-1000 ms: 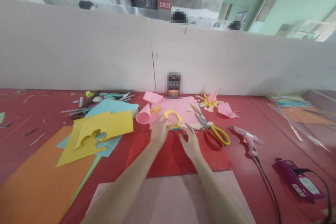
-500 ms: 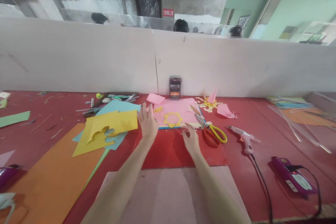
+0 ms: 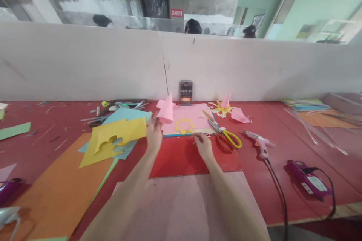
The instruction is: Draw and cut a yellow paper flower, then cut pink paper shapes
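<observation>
A pink paper cone stands with its point up at the fingers of my left hand, which appears closed on its lower left side; part of the grip is blurred. My right hand is closed with its fingertips pinched together, just below and right of a yellow paper flower ring. Anything between those fingertips is too small to make out. The ring lies flat on pink paper sheets. Scissors with yellow and red handles rest just right of my right hand.
To the right lie a pink glue gun and a purple corded device. A second pink cone sits on a yellow cutout behind the scissors. Left are cut yellow paper and orange sheets. A white partition rises behind.
The pink paper has come upright as a cone at my left hand, whose spread fingers have closed in. My right hand has shifted slightly toward the flower ring, its fingers pinched. The view has turned slightly.
</observation>
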